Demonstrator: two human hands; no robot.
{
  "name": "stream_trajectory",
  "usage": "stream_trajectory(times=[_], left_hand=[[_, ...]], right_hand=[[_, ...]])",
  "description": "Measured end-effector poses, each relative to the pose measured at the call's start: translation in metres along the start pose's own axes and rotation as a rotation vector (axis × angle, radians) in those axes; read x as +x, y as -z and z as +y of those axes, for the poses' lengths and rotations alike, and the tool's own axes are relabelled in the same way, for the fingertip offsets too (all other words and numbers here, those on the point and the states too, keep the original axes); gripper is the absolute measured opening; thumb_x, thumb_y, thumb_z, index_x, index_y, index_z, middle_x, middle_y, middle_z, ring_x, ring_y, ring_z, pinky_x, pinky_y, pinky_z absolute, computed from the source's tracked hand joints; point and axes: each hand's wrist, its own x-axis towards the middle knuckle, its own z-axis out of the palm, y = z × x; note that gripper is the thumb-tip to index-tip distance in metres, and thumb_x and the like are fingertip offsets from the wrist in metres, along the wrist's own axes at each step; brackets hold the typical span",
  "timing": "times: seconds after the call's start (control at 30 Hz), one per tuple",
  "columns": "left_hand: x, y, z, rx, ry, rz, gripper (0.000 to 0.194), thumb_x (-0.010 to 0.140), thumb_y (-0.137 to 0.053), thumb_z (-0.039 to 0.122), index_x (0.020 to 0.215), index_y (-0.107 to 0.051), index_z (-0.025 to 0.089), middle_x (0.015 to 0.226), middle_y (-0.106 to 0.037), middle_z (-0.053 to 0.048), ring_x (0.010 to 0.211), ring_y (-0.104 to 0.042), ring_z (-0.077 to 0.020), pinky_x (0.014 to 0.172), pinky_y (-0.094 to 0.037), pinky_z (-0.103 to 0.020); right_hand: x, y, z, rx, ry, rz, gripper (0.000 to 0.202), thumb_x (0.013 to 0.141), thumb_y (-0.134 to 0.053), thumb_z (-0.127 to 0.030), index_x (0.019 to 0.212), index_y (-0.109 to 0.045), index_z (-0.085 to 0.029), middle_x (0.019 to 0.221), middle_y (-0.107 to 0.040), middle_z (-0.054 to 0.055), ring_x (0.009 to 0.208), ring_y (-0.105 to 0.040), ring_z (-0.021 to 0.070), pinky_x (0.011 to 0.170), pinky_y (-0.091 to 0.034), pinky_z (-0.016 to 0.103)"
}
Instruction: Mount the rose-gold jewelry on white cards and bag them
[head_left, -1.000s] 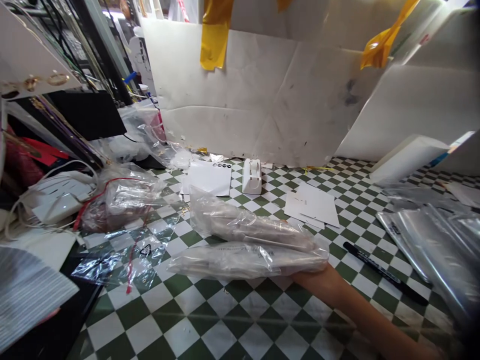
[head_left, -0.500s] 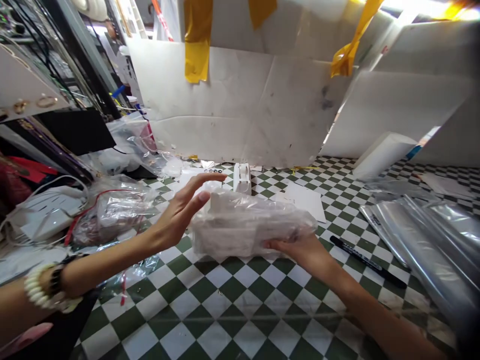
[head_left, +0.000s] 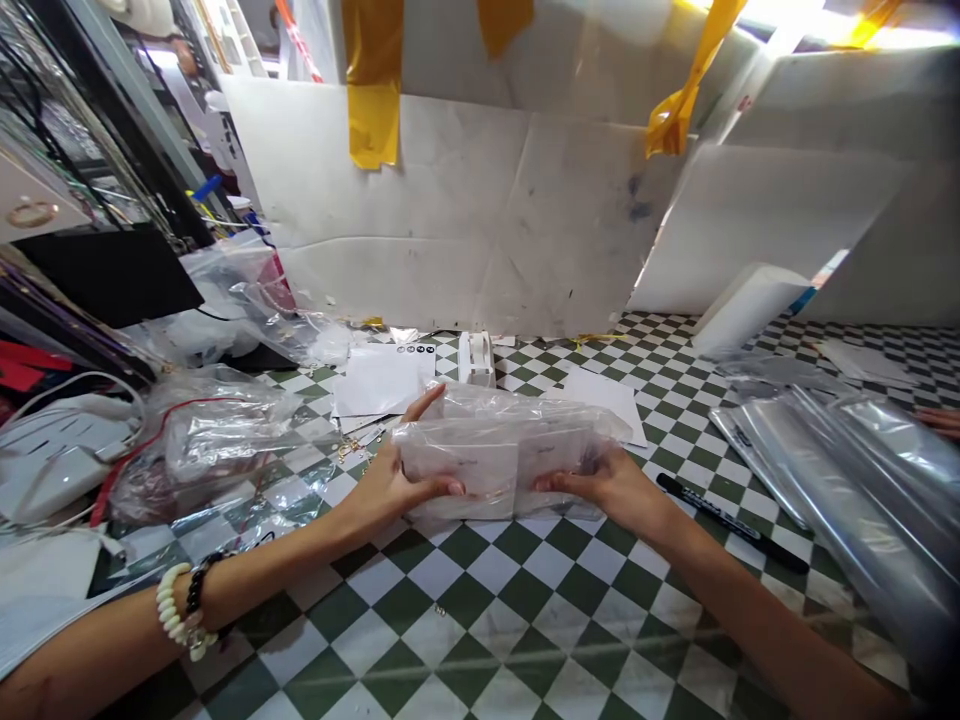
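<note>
A clear plastic bag with white cards inside lies across the middle of the checkered tabletop. My left hand grips its left end, thumb on the near face and the index finger up along the far side. At the right end my right hand holds the bag the same way, thumb pressed on the front. The fingers behind the bag are mostly hidden. Beyond it stand a small white dispenser-like object and white cards on the left. Small gold-coloured bits lie near my left hand.
A black marker lies right of my right arm, beside a stack of clear plastic bags. Crumpled plastic packets and a white device with a cable crowd the left. A white panel closes the back. Another person's fingers show at the right edge.
My left hand has come down from above the bag and taken hold of its left end. The bag's front now faces me more squarely. My right hand keeps its grip.
</note>
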Motion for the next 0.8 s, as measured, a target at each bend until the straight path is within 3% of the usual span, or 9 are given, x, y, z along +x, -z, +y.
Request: stream_trajectory(times=[0.1, 0.2, 0.27, 0.4, 0.63, 0.8], left_hand=[[-0.006, -0.003, 0.003, -0.038, 0.004, -0.043, 0.099, 0.062, -0.090, 0.046, 0.148, -0.044, 0.026, 0.147, -0.051, -0.010, 0.138, -0.047, -0.0323, 0.121, -0.035, -0.049], [-0.010, -0.005, 0.002, -0.054, 0.061, -0.086, 0.060, 0.071, -0.085, 0.044, 0.123, -0.065, 0.023, 0.126, -0.068, -0.008, 0.121, -0.062, -0.0270, 0.113, -0.046, -0.043], [-0.010, -0.005, -0.001, -0.038, 0.090, -0.039, 0.049, 0.074, -0.084, 0.045, 0.114, -0.068, 0.021, 0.117, -0.072, -0.007, 0.111, -0.067, -0.0249, 0.105, -0.053, -0.041], [-0.008, -0.003, -0.007, 0.023, 0.115, 0.135, 0.054, 0.070, -0.084, 0.051, 0.111, -0.068, 0.020, 0.114, -0.073, -0.006, 0.108, -0.067, -0.0250, 0.097, -0.057, -0.039], [-0.006, -0.001, -0.008, 0.006, 0.104, 0.145, 0.046, 0.074, -0.080, 0.054, 0.102, -0.071, 0.020, 0.107, -0.075, -0.006, 0.101, -0.069, -0.0237, 0.088, -0.059, -0.034], [-0.007, -0.001, -0.008, -0.048, 0.113, 0.124, 0.040, 0.078, -0.077, 0.053, 0.100, -0.071, 0.020, 0.104, -0.075, -0.005, 0.099, -0.069, -0.0224, 0.085, -0.058, -0.032]], right_hand=[[0.002, -0.004, -0.004, -0.066, 0.048, 0.059, 0.063, 0.062, -0.089, -0.041, 0.119, -0.067, -0.024, 0.121, -0.070, 0.005, 0.113, -0.066, 0.0251, 0.107, -0.051, 0.045], [0.004, -0.008, -0.006, -0.141, 0.061, 0.138, 0.066, 0.059, -0.090, -0.045, 0.117, -0.068, -0.024, 0.122, -0.070, 0.006, 0.116, -0.065, 0.0278, 0.107, -0.050, 0.047], [0.006, -0.011, -0.004, -0.153, 0.082, 0.208, 0.074, 0.056, -0.091, -0.048, 0.121, -0.065, -0.024, 0.123, -0.069, 0.008, 0.118, -0.064, 0.0301, 0.107, -0.050, 0.050], [0.007, -0.011, 0.004, -0.182, 0.115, 0.388, 0.090, 0.050, -0.093, -0.050, 0.129, -0.058, -0.024, 0.130, -0.064, 0.009, 0.125, -0.059, 0.0326, 0.110, -0.048, 0.053], [-0.005, -0.014, 0.001, -0.152, 0.063, 0.361, 0.059, 0.059, -0.089, -0.053, 0.107, -0.068, -0.027, 0.116, -0.072, 0.006, 0.114, -0.066, 0.0321, 0.102, -0.056, 0.050], [-0.006, -0.014, -0.001, -0.203, 0.059, 0.372, 0.059, 0.060, -0.086, -0.059, 0.106, -0.068, -0.027, 0.115, -0.072, 0.008, 0.111, -0.067, 0.0352, 0.098, -0.057, 0.055]])
